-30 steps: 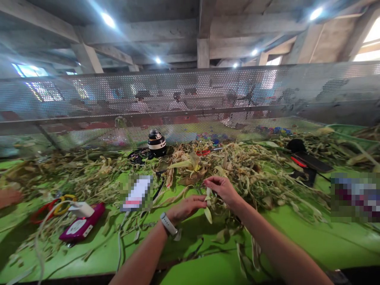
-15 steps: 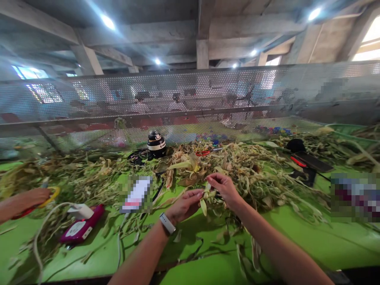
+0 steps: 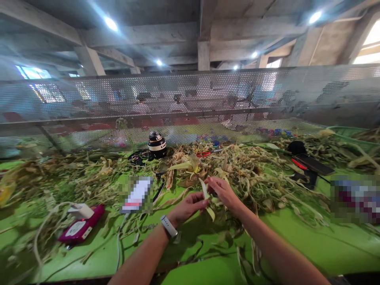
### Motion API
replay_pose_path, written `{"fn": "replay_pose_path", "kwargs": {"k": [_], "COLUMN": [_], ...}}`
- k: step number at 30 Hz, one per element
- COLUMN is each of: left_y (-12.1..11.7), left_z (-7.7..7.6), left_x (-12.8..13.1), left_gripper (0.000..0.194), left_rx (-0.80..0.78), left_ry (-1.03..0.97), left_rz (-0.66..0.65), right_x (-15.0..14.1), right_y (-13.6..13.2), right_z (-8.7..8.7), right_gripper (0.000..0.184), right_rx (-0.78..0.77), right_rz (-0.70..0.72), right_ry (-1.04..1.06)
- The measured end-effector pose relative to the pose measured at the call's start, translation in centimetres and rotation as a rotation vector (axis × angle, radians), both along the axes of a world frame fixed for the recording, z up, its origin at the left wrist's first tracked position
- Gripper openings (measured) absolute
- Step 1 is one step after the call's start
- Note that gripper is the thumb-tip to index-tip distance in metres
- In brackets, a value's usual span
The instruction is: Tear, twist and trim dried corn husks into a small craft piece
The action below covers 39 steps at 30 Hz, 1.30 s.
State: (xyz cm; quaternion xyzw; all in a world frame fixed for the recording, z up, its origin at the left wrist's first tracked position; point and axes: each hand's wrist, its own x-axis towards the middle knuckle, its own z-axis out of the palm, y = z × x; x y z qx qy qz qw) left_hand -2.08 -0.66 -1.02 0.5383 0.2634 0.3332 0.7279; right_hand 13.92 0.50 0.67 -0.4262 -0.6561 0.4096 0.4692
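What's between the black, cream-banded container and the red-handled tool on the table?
A loose heap of tan, dry-looking leaves, as the head view shows.

Forearms (image 3: 143,253) angled inward, left hand (image 3: 187,208) in a pinch, right hand (image 3: 224,192) curled just beside it.

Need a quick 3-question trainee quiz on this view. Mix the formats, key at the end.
1. True or false: the white wristband is on the person's left wrist.

2. What is the left hand pinching?
A) the white charger
B) a pale leafy strip
C) the purple box

3. Fill in: in the picture, the black container with the cream band stands to the ____ of the red-handled tool.

Key: 1. True; 2. B; 3. left
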Motion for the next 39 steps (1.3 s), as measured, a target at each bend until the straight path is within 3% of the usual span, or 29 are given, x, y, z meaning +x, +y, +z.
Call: {"fn": "replay_pose_path", "kwargs": {"k": [3,7,14,20,25,32,39], "left_y": [0.5,0.6,0.7,1.2,1.5,1.7,1.8], "left_z": [0.1,0.2,-0.1,-0.2,-0.2,-0.2,-0.2], "left_x": [-0.1,-0.3,-0.4,-0.1,0.0,0.3,0.6], "left_gripper": [0.030,0.029,0.027,0.031,0.032,0.028,0.031], "left_rx": [-0.001,-0.006,0.075,0.028,0.023,-0.095,-0.086], "left_ry": [-0.101,-0.102,0.006,-0.104,-0.099,-0.230,-0.301], "left_rz": [0.128,0.162,0.134,0.341,0.369,0.430,0.496], "right_x": [0.6,0.5,0.7,1.2,0.3,-0.3,0.2], "right_y": [0.0,0.2,0.9,0.3,-0.6,-0.1,-0.6], "right_z": [0.3,0.1,-0.3,0.5,0.2,-0.9,-0.7], "right_gripper": [0.052,0.045,0.040,0.031,0.036,0.033,0.021], "right_rx": [0.019,0.127,0.196,0.232,0.289,0.367,0.405], "right_rz": [0.028,0.017,-0.150,-0.293,-0.036,-0.062,-0.348], "right_ry": [-0.092,-0.167,-0.229,-0.191,-0.463,-0.517,-0.451]}}
